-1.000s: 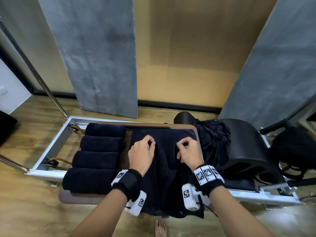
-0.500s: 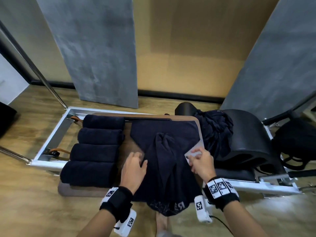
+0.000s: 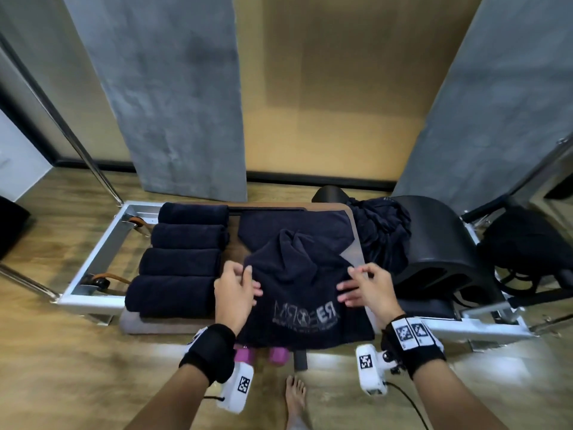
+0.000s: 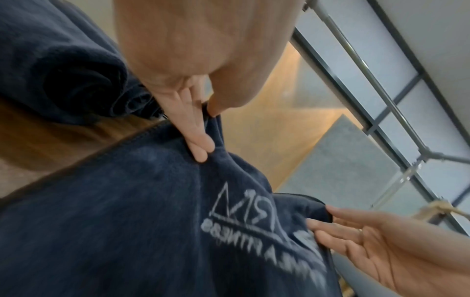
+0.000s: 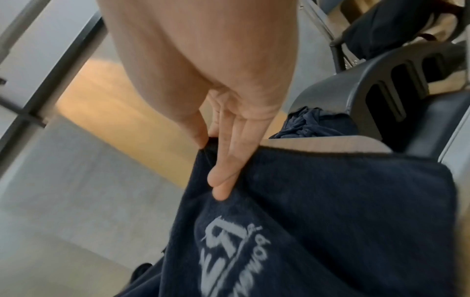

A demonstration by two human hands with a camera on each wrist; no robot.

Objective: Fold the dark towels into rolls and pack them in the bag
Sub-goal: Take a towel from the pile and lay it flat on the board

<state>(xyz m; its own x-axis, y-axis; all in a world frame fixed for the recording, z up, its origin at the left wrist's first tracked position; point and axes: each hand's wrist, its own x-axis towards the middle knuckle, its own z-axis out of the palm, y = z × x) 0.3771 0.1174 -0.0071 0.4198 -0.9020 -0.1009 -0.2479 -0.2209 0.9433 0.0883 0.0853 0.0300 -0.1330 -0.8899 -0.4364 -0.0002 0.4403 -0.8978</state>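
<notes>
A dark navy towel [image 3: 297, 283] with a grey logo lies across the brown padded platform [image 3: 173, 325]; its near end is lifted off the board. My left hand [image 3: 249, 282] pinches the towel's left edge between thumb and fingers [image 4: 201, 148]. My right hand [image 3: 350, 283] pinches the right edge the same way, thumb against fingers [image 5: 223, 180]. Several rolled dark towels [image 3: 183, 259] lie side by side on the platform's left part. A heap of unrolled dark towels [image 3: 381, 234] sits to the right. A black bag [image 3: 527, 249] rests at the far right.
The platform sits in a white metal frame [image 3: 93, 274] on a wooden floor. A black curved barrel [image 3: 440, 243] stands right of the heap. Two pink dumbbells [image 3: 277, 355] lie under the near edge. A bare foot [image 3: 294, 395] is below. Grey panels stand behind.
Both hands came back from the towel's middle to its near end, took hold of the two edges and lifted that end, so the logo now faces up.
</notes>
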